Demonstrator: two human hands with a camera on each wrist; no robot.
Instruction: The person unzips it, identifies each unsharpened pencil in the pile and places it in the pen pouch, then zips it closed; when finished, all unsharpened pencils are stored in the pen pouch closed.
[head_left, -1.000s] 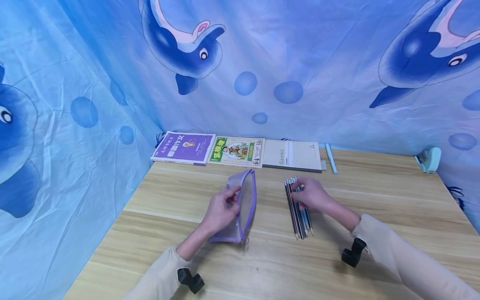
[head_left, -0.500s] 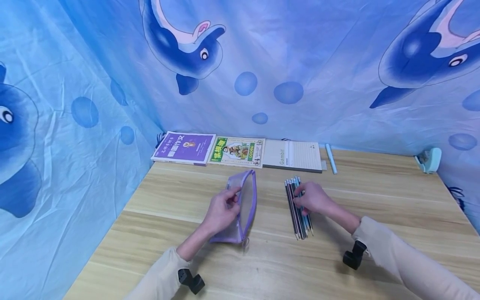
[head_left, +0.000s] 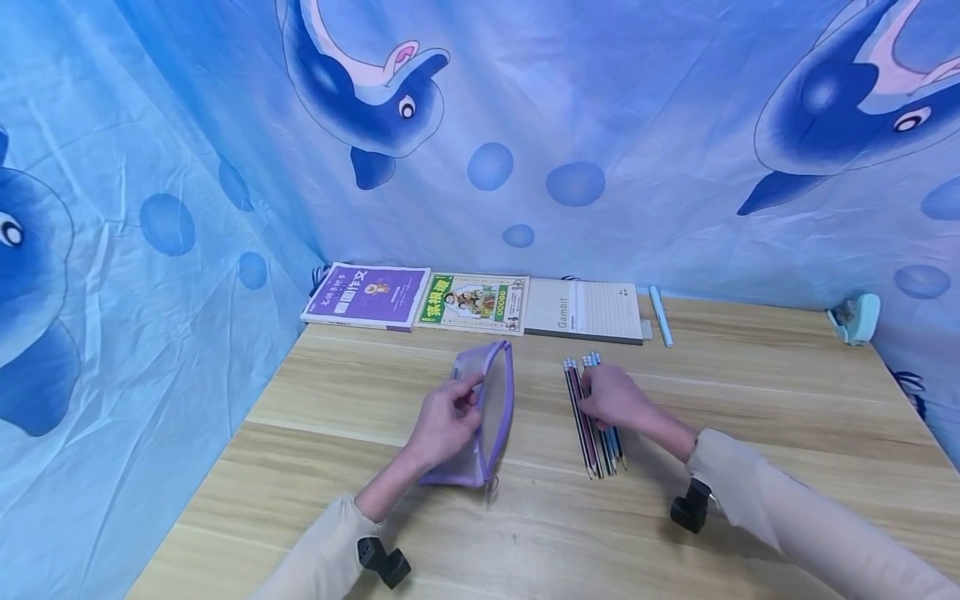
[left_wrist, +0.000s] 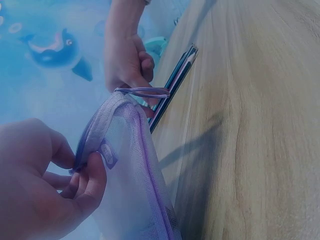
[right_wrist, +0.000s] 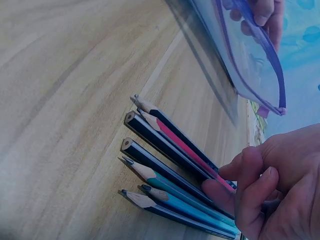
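My left hand [head_left: 446,421] pinches the near side of a see-through mesh pencil case [left_wrist: 132,150] with purple trim. The case stands on its base with its mouth spread, facing right. To its right a bunch of pencils [head_left: 592,454] lies on the table, points toward me. My right hand [head_left: 618,398] reaches over them, thumb and finger around a few dark and pink pencils [right_wrist: 185,145] on the left side of the bunch. Teal and dark pencils [right_wrist: 185,195] lie beside these; two in the bunch show flat unsharpened ends. The right fingers hide the middle of the pencils.
Along the back edge lie a purple book [head_left: 375,296], a green-and-cream book [head_left: 476,302] and a notepad [head_left: 585,308]. A light-blue pen [head_left: 662,317] is beside the notepad. A mint-coloured object [head_left: 857,320] stands at the far right. Printed blue cloth [head_left: 570,242] hangs behind.
My right hand dips to the pencils again and shifts a little left. A few pencils have slid left, leaving a gap at the eraser ends. The left hand and case hold still.
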